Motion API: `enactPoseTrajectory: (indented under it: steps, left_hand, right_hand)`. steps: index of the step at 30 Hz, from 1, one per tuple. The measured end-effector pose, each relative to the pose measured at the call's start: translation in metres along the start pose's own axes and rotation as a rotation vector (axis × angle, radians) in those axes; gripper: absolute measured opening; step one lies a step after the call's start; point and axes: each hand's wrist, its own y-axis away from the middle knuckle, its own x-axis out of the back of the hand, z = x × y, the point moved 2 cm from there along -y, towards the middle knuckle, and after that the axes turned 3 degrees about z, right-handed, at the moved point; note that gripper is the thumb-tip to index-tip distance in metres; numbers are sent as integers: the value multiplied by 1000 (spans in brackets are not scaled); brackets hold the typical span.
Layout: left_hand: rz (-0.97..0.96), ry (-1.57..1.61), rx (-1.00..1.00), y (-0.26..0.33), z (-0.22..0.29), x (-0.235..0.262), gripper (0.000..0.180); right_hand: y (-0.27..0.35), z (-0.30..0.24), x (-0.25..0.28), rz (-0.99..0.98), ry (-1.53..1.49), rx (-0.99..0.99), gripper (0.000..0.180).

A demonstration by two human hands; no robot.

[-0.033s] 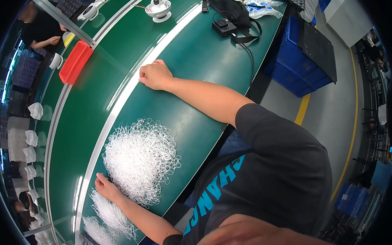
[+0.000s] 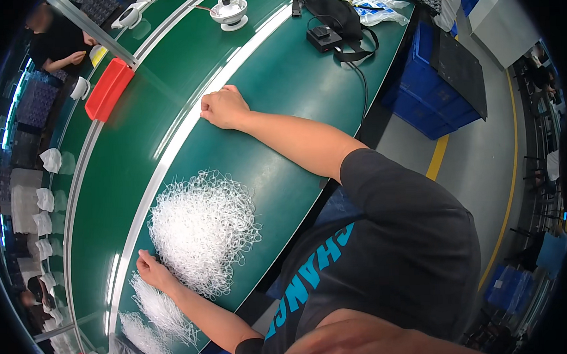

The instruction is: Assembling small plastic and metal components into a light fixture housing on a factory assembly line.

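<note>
My right hand (image 2: 225, 108) rests in a loose fist at the pale metal rail (image 2: 179, 136) along the green table (image 2: 287, 123). Nothing shows sticking out of its curled fingers. Farther left, my left hand (image 2: 153, 271) lies with fingers curled by the same rail, and no object is visible in it. Between the hands spreads a big heap of white looped cable ties (image 2: 200, 228); my left hand is at its near-left edge. Beside my left forearm lie a bundle of straight white cable ties (image 2: 163, 309) and a second bundle (image 2: 144, 338).
Beyond the rail runs a green conveyor belt (image 2: 127, 152) carrying a white round device (image 2: 230, 13). A red bin (image 2: 110, 89) sits on its far side, where a person (image 2: 62, 44) works. A black bag (image 2: 330, 17) and black box (image 2: 324, 39) lie right; blue crates (image 2: 422, 85) stand on the floor.
</note>
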Motion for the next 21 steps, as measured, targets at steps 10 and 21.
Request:
enactPoseTrajectory:
  steps: [10, 21]
  left_hand:
    - [257, -9, -111, 4, 28, 18, 33]
    - [86, 305, -11, 46, 101, 62, 14]
  right_hand:
    - [-11, 10, -10, 37, 171, 37, 29]
    - [-32, 94, 15, -111, 82, -25, 40]
